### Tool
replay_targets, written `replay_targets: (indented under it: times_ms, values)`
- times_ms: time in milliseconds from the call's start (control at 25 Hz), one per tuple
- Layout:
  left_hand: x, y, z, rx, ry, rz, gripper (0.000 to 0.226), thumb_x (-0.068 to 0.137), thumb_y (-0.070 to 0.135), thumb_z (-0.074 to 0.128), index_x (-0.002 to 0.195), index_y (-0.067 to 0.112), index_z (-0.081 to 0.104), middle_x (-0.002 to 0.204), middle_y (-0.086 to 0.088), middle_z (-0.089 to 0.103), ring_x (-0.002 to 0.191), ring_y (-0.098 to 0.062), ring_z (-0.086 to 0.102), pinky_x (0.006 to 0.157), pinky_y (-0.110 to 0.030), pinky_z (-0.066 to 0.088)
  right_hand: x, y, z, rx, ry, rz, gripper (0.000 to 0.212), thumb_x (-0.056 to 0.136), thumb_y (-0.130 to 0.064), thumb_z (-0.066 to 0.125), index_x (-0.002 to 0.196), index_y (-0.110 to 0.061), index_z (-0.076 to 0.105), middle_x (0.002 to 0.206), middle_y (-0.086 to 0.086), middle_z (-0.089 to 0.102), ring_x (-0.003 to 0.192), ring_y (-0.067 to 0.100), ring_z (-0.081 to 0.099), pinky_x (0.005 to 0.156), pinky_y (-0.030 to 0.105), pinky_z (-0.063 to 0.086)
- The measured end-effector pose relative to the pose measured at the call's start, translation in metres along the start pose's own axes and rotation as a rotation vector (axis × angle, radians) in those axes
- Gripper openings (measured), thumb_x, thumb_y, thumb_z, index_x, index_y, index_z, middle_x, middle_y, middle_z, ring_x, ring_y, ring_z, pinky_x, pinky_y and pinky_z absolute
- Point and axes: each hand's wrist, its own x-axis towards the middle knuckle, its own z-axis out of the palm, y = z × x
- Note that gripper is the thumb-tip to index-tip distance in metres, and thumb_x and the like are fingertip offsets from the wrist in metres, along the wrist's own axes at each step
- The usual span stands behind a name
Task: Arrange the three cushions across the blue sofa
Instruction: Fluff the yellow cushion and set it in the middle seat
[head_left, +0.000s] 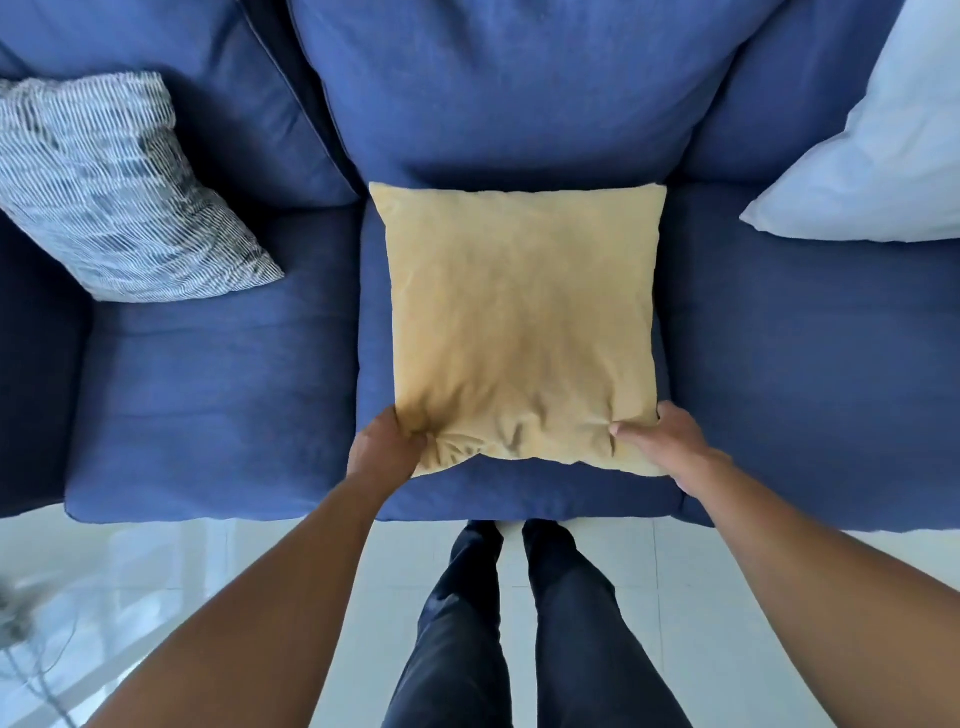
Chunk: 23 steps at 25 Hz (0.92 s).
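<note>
Head view: striped cushion (111, 189) and pale cushion (878, 156) lean at the sofa (218, 395) ends — the job looks nearly done; left hand (387, 449) and right hand (667, 447) each pinch a near corner of the yellow cushion (522, 322), flat on the middle seat.

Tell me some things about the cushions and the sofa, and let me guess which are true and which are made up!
1. Both hands hold the yellow cushion. True: the left hand and the right hand pinch its two near corners.
2. The yellow cushion is on the floor. False: it lies on the middle seat of the blue sofa.
3. The striped cushion is on the left side of the sofa. True.
4. The white cushion sits right beside the striped one. False: it is on the far right, with the yellow cushion between them.
5. The sofa is red. False: it is blue.
</note>
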Motion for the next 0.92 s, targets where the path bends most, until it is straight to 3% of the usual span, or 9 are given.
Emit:
replay_targets:
  times_ms: [120, 200, 280, 360, 440, 520, 680, 840, 920]
  values:
    - [-0.012, 0.007, -0.013, -0.078, 0.042, 0.042, 0.028, 0.091, 0.032, 0.063, 0.109, 0.011, 0.064, 0.089, -0.003, 0.065, 0.092, -0.031, 0.064, 0.072, -0.034, 0.049, -0.010, -0.002, -0.002, 0.051, 0.036, -0.088, 0.033, 0.089, -0.029, 0.071, 0.099, 0.001, 0.063, 0.093, 0.017, 0.071, 0.083, 0.035, 0.068, 0.060, 0.037, 0.053]
    - [-0.026, 0.016, -0.037, -0.157, 0.039, 0.090, 0.026, 0.091, 0.032, 0.066, 0.105, 0.010, 0.067, 0.091, -0.005, 0.069, 0.094, -0.031, 0.066, 0.072, -0.034, 0.049, -0.032, -0.016, -0.022, 0.136, 0.067, -0.164, 0.037, 0.091, -0.029, 0.069, 0.089, 0.007, 0.059, 0.074, 0.014, 0.060, 0.067, 0.029, 0.058, 0.054, 0.042, 0.051]
    - [-0.046, 0.031, -0.072, -0.202, 0.038, 0.131, 0.024, 0.090, 0.034, 0.069, 0.098, 0.012, 0.070, 0.091, -0.006, 0.072, 0.089, -0.025, 0.066, 0.065, -0.032, 0.048, -0.058, -0.030, -0.052, 0.226, 0.083, -0.229, 0.036, 0.092, -0.025, 0.069, 0.070, -0.001, 0.053, 0.063, 0.005, 0.047, 0.058, 0.022, 0.045, 0.050, 0.033, 0.039]
    - [-0.070, 0.044, -0.111, -0.249, 0.053, 0.171, 0.022, 0.089, 0.035, 0.071, 0.089, 0.013, 0.071, 0.083, -0.004, 0.072, 0.081, -0.021, 0.065, 0.061, -0.030, 0.047, -0.089, -0.045, -0.089, 0.310, 0.105, -0.310, 0.041, 0.090, -0.026, 0.071, 0.064, -0.002, 0.052, 0.058, 0.000, 0.046, 0.058, 0.021, 0.043, 0.057, 0.032, 0.033]
    - [-0.091, 0.052, -0.146, -0.345, 0.106, 0.207, 0.023, 0.089, 0.036, 0.072, 0.084, 0.013, 0.073, 0.080, -0.006, 0.072, 0.077, -0.023, 0.065, 0.065, -0.036, 0.051, -0.112, -0.057, -0.122, 0.426, 0.089, -0.396, 0.035, 0.087, -0.035, 0.072, 0.081, -0.001, 0.069, 0.075, 0.005, 0.063, 0.074, 0.024, 0.058, 0.068, 0.040, 0.045]
    - [-0.106, 0.054, -0.170, -0.599, 0.070, 0.246, 0.020, 0.084, 0.037, 0.074, 0.091, 0.019, 0.078, 0.089, -0.003, 0.076, 0.084, -0.021, 0.067, 0.074, -0.039, 0.054, -0.129, -0.066, -0.146, 0.520, 0.051, -0.458, 0.022, 0.091, -0.035, 0.071, 0.096, -0.015, 0.079, 0.103, 0.002, 0.079, 0.099, 0.027, 0.070, 0.092, 0.048, 0.053]
    - [-0.113, 0.060, -0.177, -0.908, -0.109, 0.333, 0.064, 0.070, 0.045, 0.084, 0.128, 0.023, 0.066, 0.122, -0.006, 0.075, 0.116, -0.025, 0.069, 0.096, -0.042, 0.055, -0.138, -0.083, -0.149, 0.609, -0.026, -0.488, 0.020, 0.092, -0.029, 0.073, 0.110, -0.023, 0.078, 0.115, 0.007, 0.079, 0.115, 0.036, 0.069, 0.103, 0.054, 0.054]
    - [-0.108, 0.074, -0.151, -1.030, -0.020, 0.375, 0.058, 0.073, 0.023, 0.087, 0.127, 0.025, 0.065, 0.122, -0.004, 0.075, 0.113, -0.019, 0.071, 0.098, -0.040, 0.053, -0.124, -0.094, -0.129, 0.897, -0.037, -0.445, 0.078, 0.068, -0.043, 0.089, 0.137, -0.018, 0.061, 0.130, 0.004, 0.073, 0.121, 0.022, 0.068, 0.104, 0.044, 0.052]
    - [-0.098, 0.078, -0.137, -1.072, -0.015, 0.321, 0.057, 0.073, 0.021, 0.089, 0.126, 0.021, 0.066, 0.119, -0.002, 0.077, 0.112, -0.019, 0.072, 0.097, -0.040, 0.054, -0.117, -0.099, -0.121, 0.926, -0.016, -0.436, 0.084, 0.061, -0.047, 0.093, 0.134, -0.016, 0.063, 0.127, 0.004, 0.075, 0.117, 0.019, 0.070, 0.095, 0.038, 0.053]
